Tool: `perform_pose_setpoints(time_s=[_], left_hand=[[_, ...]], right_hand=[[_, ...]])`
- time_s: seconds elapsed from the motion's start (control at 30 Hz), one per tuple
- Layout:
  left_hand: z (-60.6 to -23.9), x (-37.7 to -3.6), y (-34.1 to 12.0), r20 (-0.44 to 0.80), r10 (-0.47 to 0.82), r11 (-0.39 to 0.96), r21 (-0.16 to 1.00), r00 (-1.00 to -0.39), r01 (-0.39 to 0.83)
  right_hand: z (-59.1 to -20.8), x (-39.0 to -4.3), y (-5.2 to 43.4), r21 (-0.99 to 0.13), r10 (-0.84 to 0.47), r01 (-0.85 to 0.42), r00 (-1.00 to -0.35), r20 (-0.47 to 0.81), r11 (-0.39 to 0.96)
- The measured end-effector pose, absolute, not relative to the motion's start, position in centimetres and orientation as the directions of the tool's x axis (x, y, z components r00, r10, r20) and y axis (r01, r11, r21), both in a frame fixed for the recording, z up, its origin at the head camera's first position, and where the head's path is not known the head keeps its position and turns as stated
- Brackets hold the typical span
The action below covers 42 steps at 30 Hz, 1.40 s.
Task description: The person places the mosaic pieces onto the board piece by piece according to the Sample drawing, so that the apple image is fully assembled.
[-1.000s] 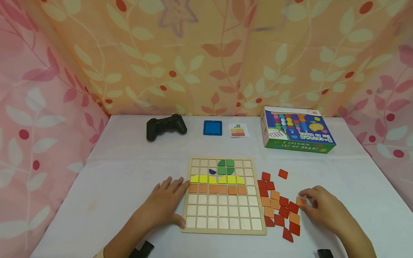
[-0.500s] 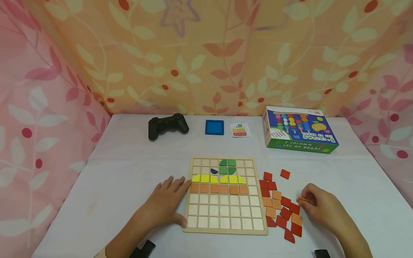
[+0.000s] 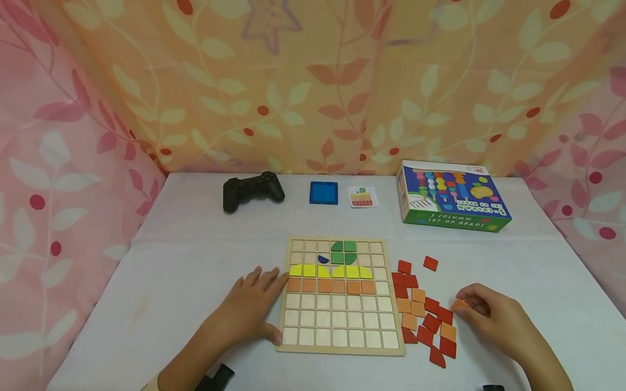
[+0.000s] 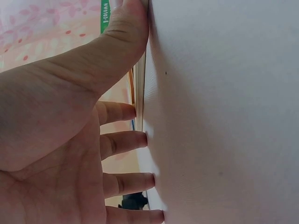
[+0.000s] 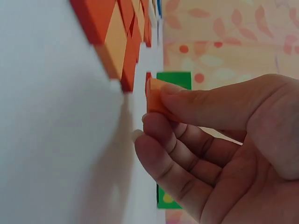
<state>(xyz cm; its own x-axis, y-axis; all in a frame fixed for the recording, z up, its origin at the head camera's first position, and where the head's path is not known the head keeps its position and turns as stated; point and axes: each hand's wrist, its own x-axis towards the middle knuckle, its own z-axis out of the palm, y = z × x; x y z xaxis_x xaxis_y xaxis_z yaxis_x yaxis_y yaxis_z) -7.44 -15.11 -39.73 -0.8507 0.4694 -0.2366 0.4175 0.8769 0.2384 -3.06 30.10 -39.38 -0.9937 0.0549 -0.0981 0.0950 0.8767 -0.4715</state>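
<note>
My right hand (image 3: 499,320) pinches an orange square tile (image 5: 155,95) between thumb and fingertips, just off the table right of the tile pile. My left hand (image 3: 244,312) lies with spread fingers along the left side of a wooden grid board (image 3: 339,352), its thumb (image 4: 126,30) at the near left corner. Set in the board's cells are green tiles (image 3: 344,252), a row of yellow tiles (image 3: 310,271) and a row of orange tiles (image 3: 338,286). A dark blue half-round piece (image 3: 323,259) lies left of the green ones.
Loose red tiles (image 3: 425,335) and orange tiles (image 3: 409,322) lie right of the board. Farther back stand a black game controller (image 3: 253,190), a blue square tray (image 3: 324,193), a picture card (image 3: 363,197) and a bead-set box (image 3: 452,198). Patterned curtains (image 3: 313,108) surround the table.
My right hand has picked up the orange tile from the table's surface and turned it between its fingers. My left hand stays at the board's edge.
</note>
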Motion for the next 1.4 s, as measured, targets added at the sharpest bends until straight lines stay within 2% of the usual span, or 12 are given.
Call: perform_pose_setpoints(time_s=[0.27, 0.6, 1.0, 1.4], left_hand=[[-39.7, -7.3, -15.1, -0.241, 0.470, 0.875, 0.250, -0.849, 0.414], [-39.6, -7.4, -15.1, -0.230, 0.474, 0.874, 0.242, -0.850, 0.422], [-39.6, -7.3, -15.1, -0.227, 0.475, 0.873, 0.242, -0.850, 0.423], [-39.5, -7.3, -15.2, -0.215, 0.484, 0.869, 0.237, -0.848, 0.435]], right_hand=[[-38.9, -3.9, 27.7, -0.536, -0.003, 0.055, -0.994, -0.107, 0.843], [-38.8, -4.4, 26.5, -0.552, -0.040, 0.022, -0.994, -0.101, 0.833], [-38.8, -4.6, 24.5, -0.627, -0.132, -0.012, -0.981, -0.145, 0.779], [-38.8, -4.8, 24.0, -0.610, -0.133, -0.016, -0.980, -0.147, 0.792]])
